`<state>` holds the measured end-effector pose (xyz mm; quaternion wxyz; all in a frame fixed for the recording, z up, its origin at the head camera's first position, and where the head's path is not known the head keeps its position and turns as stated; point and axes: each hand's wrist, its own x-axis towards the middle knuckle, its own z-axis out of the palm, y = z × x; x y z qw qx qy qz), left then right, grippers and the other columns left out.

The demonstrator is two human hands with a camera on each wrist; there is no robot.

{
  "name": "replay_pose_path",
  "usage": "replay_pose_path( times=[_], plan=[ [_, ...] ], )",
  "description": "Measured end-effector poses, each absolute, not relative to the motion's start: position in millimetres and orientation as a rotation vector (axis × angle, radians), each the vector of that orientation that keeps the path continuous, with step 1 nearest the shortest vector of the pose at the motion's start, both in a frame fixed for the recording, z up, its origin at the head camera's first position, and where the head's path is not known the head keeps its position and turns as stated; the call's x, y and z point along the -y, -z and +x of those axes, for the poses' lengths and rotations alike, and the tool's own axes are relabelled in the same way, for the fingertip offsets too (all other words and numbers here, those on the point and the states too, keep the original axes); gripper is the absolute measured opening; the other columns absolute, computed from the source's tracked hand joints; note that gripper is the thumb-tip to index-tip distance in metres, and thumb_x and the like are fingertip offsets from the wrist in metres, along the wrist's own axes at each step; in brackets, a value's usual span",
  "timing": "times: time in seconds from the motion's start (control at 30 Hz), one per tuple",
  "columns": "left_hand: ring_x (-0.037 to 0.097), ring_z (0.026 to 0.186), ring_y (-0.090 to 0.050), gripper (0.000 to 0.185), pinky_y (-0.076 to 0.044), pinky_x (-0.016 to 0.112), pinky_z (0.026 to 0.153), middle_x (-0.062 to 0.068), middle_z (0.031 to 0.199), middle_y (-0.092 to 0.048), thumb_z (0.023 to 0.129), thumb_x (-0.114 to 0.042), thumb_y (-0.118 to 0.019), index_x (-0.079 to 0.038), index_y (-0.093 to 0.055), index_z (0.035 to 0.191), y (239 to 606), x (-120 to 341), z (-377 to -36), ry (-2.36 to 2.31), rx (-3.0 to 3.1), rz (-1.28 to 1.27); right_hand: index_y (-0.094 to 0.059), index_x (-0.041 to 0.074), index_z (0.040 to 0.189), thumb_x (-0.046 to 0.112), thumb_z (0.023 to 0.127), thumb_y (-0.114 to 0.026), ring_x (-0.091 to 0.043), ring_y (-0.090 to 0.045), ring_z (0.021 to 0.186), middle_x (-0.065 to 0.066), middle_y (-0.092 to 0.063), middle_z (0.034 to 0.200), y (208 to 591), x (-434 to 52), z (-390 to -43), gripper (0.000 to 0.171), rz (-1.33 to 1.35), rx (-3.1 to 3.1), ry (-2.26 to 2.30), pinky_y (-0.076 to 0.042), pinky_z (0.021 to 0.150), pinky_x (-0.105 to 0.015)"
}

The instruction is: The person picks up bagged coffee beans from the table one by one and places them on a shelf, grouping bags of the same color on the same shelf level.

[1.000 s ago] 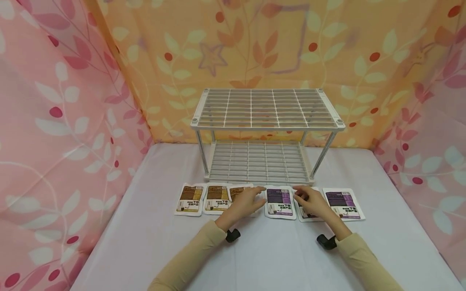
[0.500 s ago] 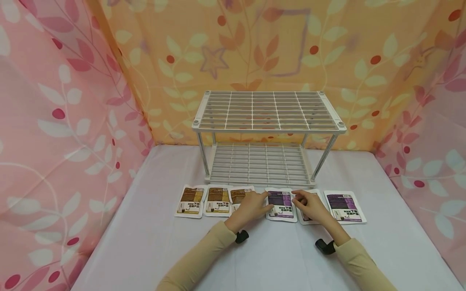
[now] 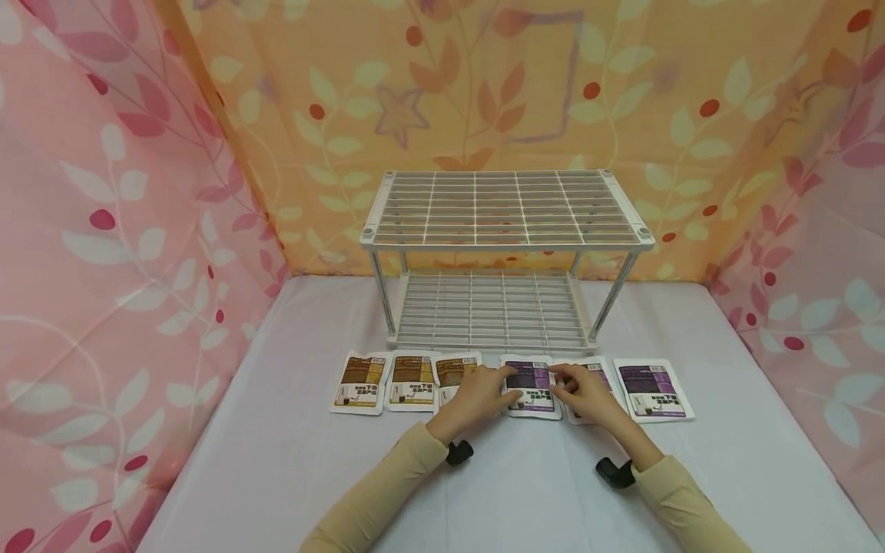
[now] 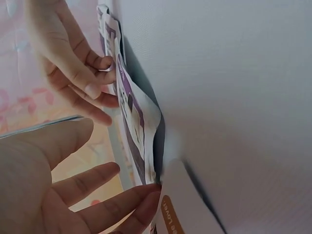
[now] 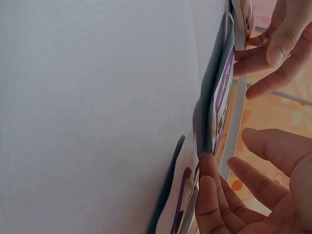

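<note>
A flat white-and-purple packet point(image 3: 529, 398) lies on the table between my two hands. My left hand point(image 3: 478, 399) is at its left edge, fingers spread; the left wrist view shows the lower fingertips at the packet's end. At the opposite edge is my right hand point(image 3: 588, 398), its fingers loosely bent and its fingertips touching the packet's side in the right wrist view. Under the right hand lies a second purple packet point(image 3: 600, 372), partly hidden. A brown packet point(image 3: 452, 370) is partly covered by my left hand. Neither hand grips a packet.
Two more brown packets point(image 3: 359, 384) lie in the row at left, and another purple packet point(image 3: 653, 390) lies at right. Just behind the row stands a white two-tier wire rack point(image 3: 508, 246). Patterned cloth point(image 3: 276, 92) encloses the table point(image 3: 512, 491) at the back and sides.
My left hand has shifted right, over the left edge of the middle purple packet. The right hand has come slightly left to its other edge. The packets stay nearly in place.
</note>
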<state>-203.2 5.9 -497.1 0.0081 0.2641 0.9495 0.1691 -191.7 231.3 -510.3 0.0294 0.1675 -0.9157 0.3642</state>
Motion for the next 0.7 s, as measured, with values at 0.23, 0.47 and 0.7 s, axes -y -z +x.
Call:
replay_pose_path(
  times=[0.23, 0.47, 0.7],
  plan=[
    [0.008, 0.069, -0.052, 0.042, -0.039, 0.041, 0.084, -0.011, 0.056, -0.049, 0.089, -0.044, -0.056, -0.021, -0.059, 0.125, 497.9, -5.5, -202.9, -0.590, -2.941, 0.814, -0.057, -0.001, 0.121, -0.004, 0.074, -0.071, -0.019, -0.062, 0.072, -0.023, -0.057, 0.102, 514.3, -229.8, -190.1, 0.049, 0.509, 2.834, -1.171, -0.051, 0.059, -0.022],
    [0.007, 0.059, -0.044, 0.042, -0.038, 0.039, 0.083, -0.009, 0.053, -0.045, 0.090, -0.044, -0.056, -0.020, -0.058, 0.125, 498.4, -4.2, -203.4, -0.639, -2.908, 0.808, -0.051, 0.002, 0.128, -0.003, 0.080, -0.066, -0.020, -0.061, 0.075, -0.029, -0.051, 0.115, 519.1, -238.0, -193.1, 0.050, 0.459, 2.826, -1.481, -0.051, 0.061, -0.023],
    [0.016, 0.085, -0.061, 0.045, -0.038, 0.041, 0.090, 0.001, 0.094, -0.070, 0.089, -0.045, -0.056, -0.019, -0.057, 0.126, 496.7, -2.4, -201.9, -0.666, -2.894, 0.787, -0.042, 0.003, 0.134, 0.002, 0.086, -0.062, -0.026, -0.059, 0.094, -0.030, -0.040, 0.128, 518.5, -245.3, -192.8, 0.053, 0.406, 2.694, -1.925, -0.051, 0.070, -0.025]
  ],
)
